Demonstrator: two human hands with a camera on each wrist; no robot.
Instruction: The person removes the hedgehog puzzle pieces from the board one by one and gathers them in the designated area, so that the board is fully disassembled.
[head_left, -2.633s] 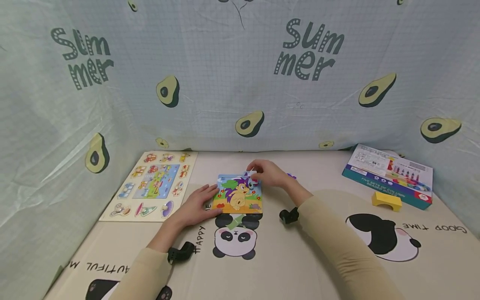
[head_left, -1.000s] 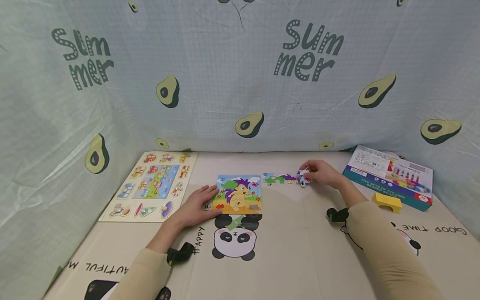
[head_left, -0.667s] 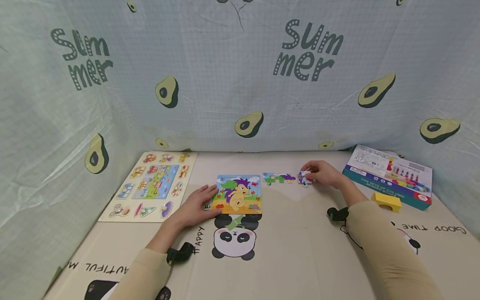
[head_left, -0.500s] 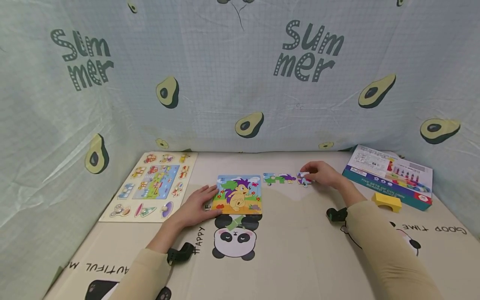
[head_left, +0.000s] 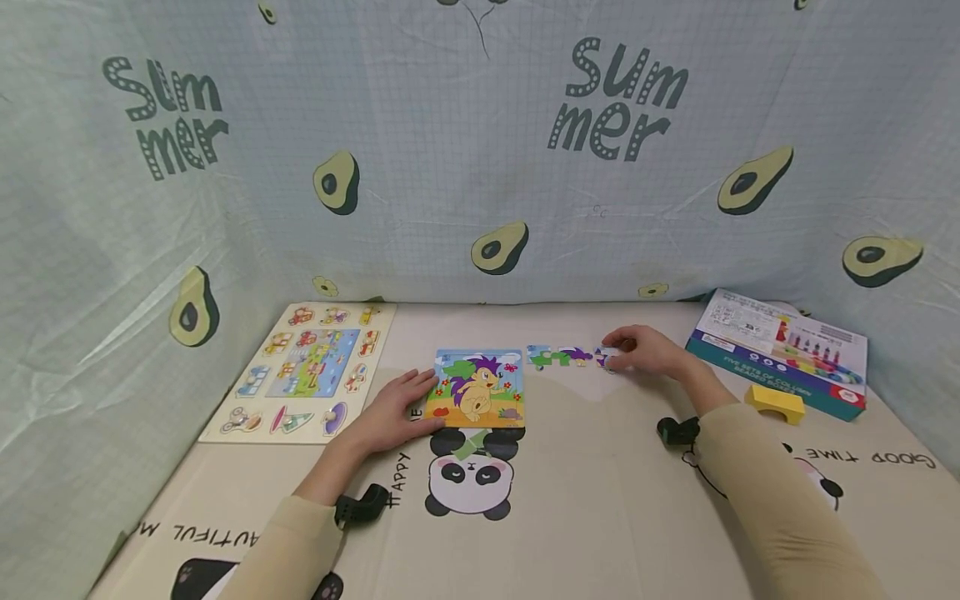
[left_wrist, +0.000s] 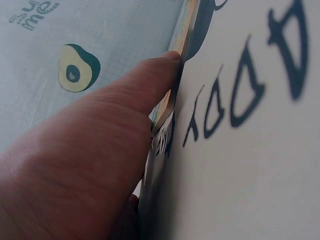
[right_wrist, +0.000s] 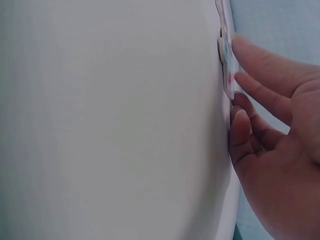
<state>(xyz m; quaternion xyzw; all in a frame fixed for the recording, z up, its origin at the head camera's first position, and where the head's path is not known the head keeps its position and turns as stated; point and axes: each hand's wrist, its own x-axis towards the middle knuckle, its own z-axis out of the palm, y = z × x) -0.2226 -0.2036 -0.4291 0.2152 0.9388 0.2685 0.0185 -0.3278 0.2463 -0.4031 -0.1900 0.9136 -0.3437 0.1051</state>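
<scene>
A square hedgehog puzzle point(head_left: 475, 392) lies flat on the table in the head view. My left hand point(head_left: 388, 414) rests beside it, fingers along its left side and thumb against its near left corner. The left wrist view shows that thumb touching the puzzle's edge point(left_wrist: 170, 92). To the right of the puzzle, several loose jigsaw pieces point(head_left: 558, 357) lie in a row. At the row's right end is another jigsaw piece point(right_wrist: 228, 70), flat on the table. My right hand point(head_left: 647, 350) touches it from above with spread thumb and finger, partly covering it in the head view.
A wooden peg puzzle board point(head_left: 225, 417) with vehicle and toy pictures lies at the left. At the right are a teal toy box point(head_left: 776, 350) and a yellow arch block point(head_left: 775, 403). A printed cloth wall point(head_left: 420, 200) stands behind the table.
My right hand carried the jigsaw piece from the hedgehog puzzle to the right and laid it at the row's end. Its grip has since loosened. My left hand has stayed in place.
</scene>
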